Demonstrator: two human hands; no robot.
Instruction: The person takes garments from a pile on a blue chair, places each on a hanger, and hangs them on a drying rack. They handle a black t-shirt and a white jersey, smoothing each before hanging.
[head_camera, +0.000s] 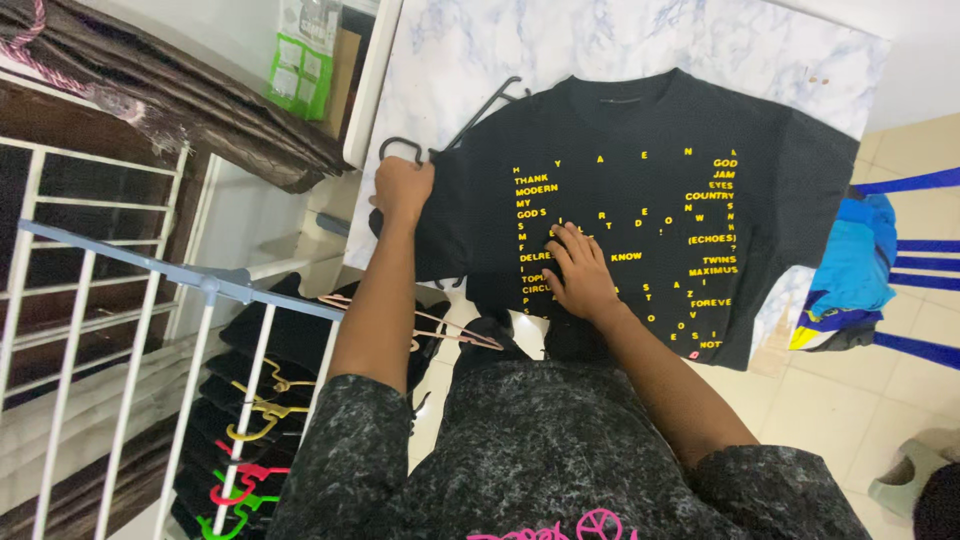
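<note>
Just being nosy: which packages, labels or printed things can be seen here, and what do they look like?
Green packet: top left, beside the white table; flat, green and white.
Black shirt: spread on the table under both hands; yellow lettering across the front.
Neck label: inside the collar; small, dark strip.

Dark charcoal T-shirt (560, 450) with mottled grey acid-wash pattern. Short sleeves (345, 440) ending above the elbows. Pink printed graphic (560, 527) at lower chest, partly cut off by frame edge. Forearms bare. No rings, watch or bracelets visible on left hand (402, 190) or right hand (580, 272).
</note>
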